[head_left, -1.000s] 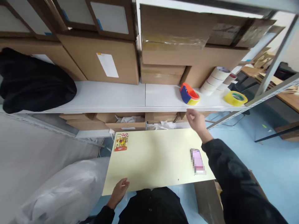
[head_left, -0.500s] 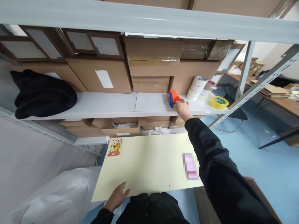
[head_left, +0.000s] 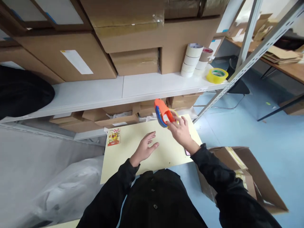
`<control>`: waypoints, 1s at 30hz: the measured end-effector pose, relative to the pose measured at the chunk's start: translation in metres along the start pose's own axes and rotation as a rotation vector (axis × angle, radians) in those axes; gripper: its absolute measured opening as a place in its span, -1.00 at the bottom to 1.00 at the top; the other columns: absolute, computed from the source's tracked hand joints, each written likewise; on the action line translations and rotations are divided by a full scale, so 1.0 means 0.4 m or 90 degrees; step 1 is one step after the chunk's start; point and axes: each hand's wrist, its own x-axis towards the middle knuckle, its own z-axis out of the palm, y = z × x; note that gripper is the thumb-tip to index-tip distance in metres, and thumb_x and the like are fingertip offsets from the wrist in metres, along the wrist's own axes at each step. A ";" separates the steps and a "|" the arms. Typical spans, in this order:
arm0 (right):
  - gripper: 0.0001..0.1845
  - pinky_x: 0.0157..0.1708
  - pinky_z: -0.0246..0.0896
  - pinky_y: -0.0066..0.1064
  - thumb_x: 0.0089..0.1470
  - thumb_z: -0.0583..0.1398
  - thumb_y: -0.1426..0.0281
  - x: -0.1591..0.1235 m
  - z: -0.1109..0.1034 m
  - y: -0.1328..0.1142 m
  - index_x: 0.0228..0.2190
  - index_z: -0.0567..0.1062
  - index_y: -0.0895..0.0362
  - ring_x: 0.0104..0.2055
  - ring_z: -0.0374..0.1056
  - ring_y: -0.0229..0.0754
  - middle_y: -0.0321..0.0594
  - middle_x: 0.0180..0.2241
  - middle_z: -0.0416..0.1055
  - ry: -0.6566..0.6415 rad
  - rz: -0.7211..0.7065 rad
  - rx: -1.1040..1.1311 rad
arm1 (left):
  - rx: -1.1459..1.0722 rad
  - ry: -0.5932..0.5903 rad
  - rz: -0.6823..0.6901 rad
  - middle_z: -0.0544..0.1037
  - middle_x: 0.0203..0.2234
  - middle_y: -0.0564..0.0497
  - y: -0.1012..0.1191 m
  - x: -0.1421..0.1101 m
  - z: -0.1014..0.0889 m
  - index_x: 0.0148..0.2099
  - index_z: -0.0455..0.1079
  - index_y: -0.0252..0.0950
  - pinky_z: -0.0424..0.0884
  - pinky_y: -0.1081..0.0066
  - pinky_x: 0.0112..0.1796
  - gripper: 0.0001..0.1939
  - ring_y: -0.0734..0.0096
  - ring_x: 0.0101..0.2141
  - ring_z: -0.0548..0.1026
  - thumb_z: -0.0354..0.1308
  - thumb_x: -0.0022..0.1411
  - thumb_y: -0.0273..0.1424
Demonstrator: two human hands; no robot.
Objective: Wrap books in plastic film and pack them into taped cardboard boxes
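Right hand (head_left: 179, 130): grip closed on the near end of one orange-and-blue tape dispenser (head_left: 161, 107), raised above the surface (head_left: 133, 155). Left hand (head_left: 144, 147): grip released, fingers parted, over the same surface. Surface: pale yellow; one picture card (head_left: 114, 136), far left corner; one phone (head_left: 187, 152), mostly hidden by the right wrist. Grey shelf (head_left: 142, 84): cardboard boxes (head_left: 99, 66), stacked white tape rolls (head_left: 190, 60), one yellow tape roll (head_left: 217, 76). Blue floor (head_left: 280, 129): one open carton (head_left: 262, 177), right.

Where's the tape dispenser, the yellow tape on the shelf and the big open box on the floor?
Tape dispenser (head_left: 162, 108), head view: on its orange body.
Yellow tape (head_left: 213, 78), head view: on its outer side.
Open box (head_left: 263, 177), head view: on its cardboard wall.
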 end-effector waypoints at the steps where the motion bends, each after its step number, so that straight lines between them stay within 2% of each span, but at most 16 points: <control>1: -0.70 0.16 -0.32 -0.06 0.22 0.06 0.45 -0.044 0.023 -0.011 -0.03 0.42 0.05 0.15 0.09 0.00 -0.14 -0.20 0.52 -0.020 0.001 0.015 | -0.026 -0.018 -0.006 0.28 0.19 -0.19 -0.001 0.007 0.023 0.23 0.21 -0.17 0.27 0.11 0.08 -0.37 0.11 0.14 0.31 0.23 0.12 -0.21; 6: -0.77 0.13 -0.24 -0.11 0.20 0.10 0.43 -0.227 0.152 -0.045 -0.11 0.45 0.05 0.10 0.15 0.00 -0.15 -0.24 0.54 -0.083 0.079 0.086 | -0.152 -0.088 -0.154 0.25 0.21 -0.23 -0.074 0.010 0.124 0.21 0.23 -0.23 0.21 -0.01 0.12 -0.27 -0.04 0.19 0.23 0.34 0.01 -0.23; 9: -0.80 0.13 -0.22 -0.12 0.18 0.11 0.44 -0.299 0.208 -0.054 -0.17 0.48 0.05 0.10 0.16 0.00 -0.15 -0.24 0.55 -0.117 0.117 0.110 | -0.182 -0.106 -0.226 0.28 0.19 -0.22 -0.124 0.002 0.160 0.17 0.29 -0.25 0.18 -0.02 0.14 -0.30 -0.08 0.19 0.23 0.37 -0.02 -0.25; 11: -0.81 0.13 -0.23 -0.11 0.18 0.11 0.42 -0.332 0.236 -0.058 -0.18 0.48 0.04 0.10 0.17 0.00 -0.15 -0.24 0.55 -0.142 0.128 0.120 | -0.193 -0.110 -0.239 0.33 0.16 -0.21 -0.147 0.004 0.176 0.13 0.33 -0.26 0.19 0.00 0.14 -0.35 -0.05 0.16 0.27 0.37 -0.03 -0.26; 15: -0.79 0.14 -0.25 -0.07 0.19 0.09 0.43 -0.369 0.279 -0.063 -0.17 0.49 0.06 0.10 0.17 0.01 -0.12 -0.23 0.55 -0.204 0.152 0.119 | -0.243 -0.129 -0.235 0.39 0.11 -0.19 -0.179 0.028 0.198 0.12 0.33 -0.29 0.23 0.07 0.13 -0.39 0.06 0.08 0.39 0.35 0.00 -0.32; 19: -0.72 0.15 -0.25 -0.06 0.19 0.05 0.48 -0.387 0.315 -0.067 -0.11 0.47 0.09 0.12 0.16 0.01 -0.08 -0.19 0.54 -0.255 0.170 0.119 | -0.247 -0.153 -0.268 0.43 0.07 -0.17 -0.214 0.055 0.221 0.09 0.34 -0.32 0.28 0.09 0.09 -0.44 0.11 0.01 0.46 0.33 0.01 -0.38; 23: -0.64 0.17 -0.27 -0.06 0.17 0.02 0.54 -0.403 0.347 -0.067 -0.07 0.46 0.13 0.14 0.14 0.01 -0.06 -0.17 0.53 -0.286 0.187 0.120 | -0.242 -0.149 -0.298 0.50 -0.03 -0.15 -0.253 0.071 0.243 0.08 0.33 -0.34 0.28 0.11 0.08 -0.47 0.16 -0.04 0.48 0.31 0.03 -0.40; 30: -0.60 0.17 -0.28 -0.02 0.14 0.00 0.57 -0.429 0.376 -0.058 -0.05 0.46 0.12 0.15 0.12 0.03 -0.06 -0.17 0.52 -0.336 0.187 0.124 | -0.224 -0.148 -0.328 0.52 -0.06 -0.15 -0.297 0.076 0.263 0.03 0.36 -0.36 0.27 0.12 0.07 -0.49 0.18 -0.07 0.50 0.31 -0.01 -0.45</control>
